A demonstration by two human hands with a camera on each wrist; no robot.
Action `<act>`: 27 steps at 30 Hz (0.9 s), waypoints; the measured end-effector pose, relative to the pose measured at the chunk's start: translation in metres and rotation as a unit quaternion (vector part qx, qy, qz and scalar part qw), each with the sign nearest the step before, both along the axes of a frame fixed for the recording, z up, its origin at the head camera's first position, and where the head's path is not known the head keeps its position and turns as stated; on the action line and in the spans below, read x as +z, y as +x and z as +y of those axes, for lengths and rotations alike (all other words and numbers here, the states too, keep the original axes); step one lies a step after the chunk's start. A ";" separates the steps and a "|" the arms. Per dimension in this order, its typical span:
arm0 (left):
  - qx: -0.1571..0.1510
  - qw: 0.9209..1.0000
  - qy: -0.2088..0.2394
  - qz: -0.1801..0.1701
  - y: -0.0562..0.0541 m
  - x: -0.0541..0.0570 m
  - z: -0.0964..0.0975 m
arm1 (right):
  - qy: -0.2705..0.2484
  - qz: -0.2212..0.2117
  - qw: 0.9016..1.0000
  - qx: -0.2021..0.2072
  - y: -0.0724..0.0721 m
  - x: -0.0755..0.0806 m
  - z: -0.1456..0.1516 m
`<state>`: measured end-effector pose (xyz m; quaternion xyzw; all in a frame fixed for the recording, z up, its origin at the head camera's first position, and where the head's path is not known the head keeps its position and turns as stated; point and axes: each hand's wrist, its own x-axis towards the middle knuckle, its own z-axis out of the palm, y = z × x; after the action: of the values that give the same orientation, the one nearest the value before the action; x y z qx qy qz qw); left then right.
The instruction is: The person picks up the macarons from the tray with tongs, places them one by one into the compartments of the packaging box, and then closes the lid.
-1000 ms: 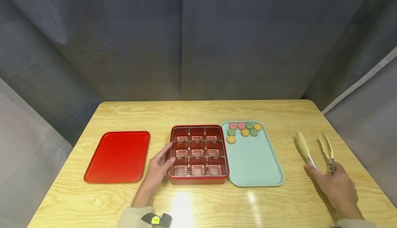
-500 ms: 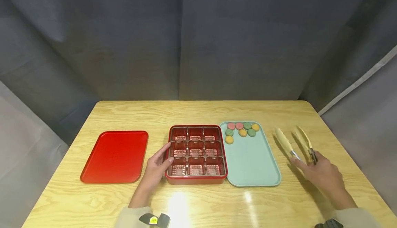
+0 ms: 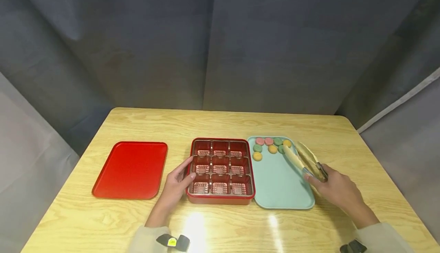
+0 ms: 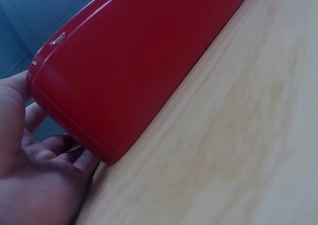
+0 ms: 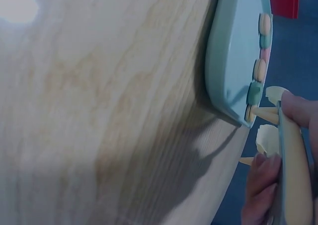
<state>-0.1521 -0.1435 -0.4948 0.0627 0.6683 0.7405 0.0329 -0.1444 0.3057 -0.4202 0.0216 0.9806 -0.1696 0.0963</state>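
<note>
A red box [image 3: 220, 200] holds a clear insert divided into several square compartments. My left hand [image 3: 173, 188] grips its left side, thumb over the rim and fingers against the outer wall; the left wrist view shows this hand [image 4: 42, 160] at the box's corner [image 4: 114, 71]. My right hand [image 3: 340, 192] holds a pair of tongs [image 3: 304, 169] with cream tips and metal arms. The tips are spread apart over the right part of a pale green tray [image 3: 282, 192]. Several pink, green and yellow macarons [image 3: 272, 149] lie toward the tray's back; one tip partly overlaps a green macaron [image 3: 281, 149].
A flat red tray [image 3: 130, 171] lies on the left of the wooden table [image 3: 220, 230]. The box stands directly against the green tray's left edge. Grey curtains [image 3: 154, 54] hang behind and at both sides.
My right hand has carried the spread tongs leftward from the table's right side to the green tray. My left hand stays at the box. The head view has shifted slightly.
</note>
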 end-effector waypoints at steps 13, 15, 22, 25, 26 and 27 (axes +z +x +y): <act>-0.006 1.000 0.002 -0.007 -0.001 0.004 0.002 | 0.021 -0.014 0.999 0.020 -0.010 -0.006 -0.008; -0.006 1.000 0.001 -0.008 -0.001 0.004 0.003 | 0.023 -0.011 0.999 0.022 -0.011 -0.007 -0.008; -0.001 1.000 0.003 -0.007 0.000 0.005 0.002 | 0.024 -0.009 0.999 0.028 -0.014 -0.006 -0.010; -0.001 1.000 0.005 -0.008 0.000 0.004 0.002 | 0.025 -0.012 0.999 0.028 -0.015 -0.005 -0.011; -0.001 1.000 0.006 -0.008 0.000 0.004 0.001 | 0.026 -0.012 0.999 0.028 -0.015 -0.005 -0.012; 0.000 1.000 0.008 -0.009 0.000 0.003 0.001 | 0.026 -0.011 0.999 0.029 -0.015 -0.005 -0.012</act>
<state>-0.1517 -0.1423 -0.4914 0.0563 0.6623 0.7461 0.0389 -0.1595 0.2937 -0.4255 -0.0023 0.9837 -0.1407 0.1118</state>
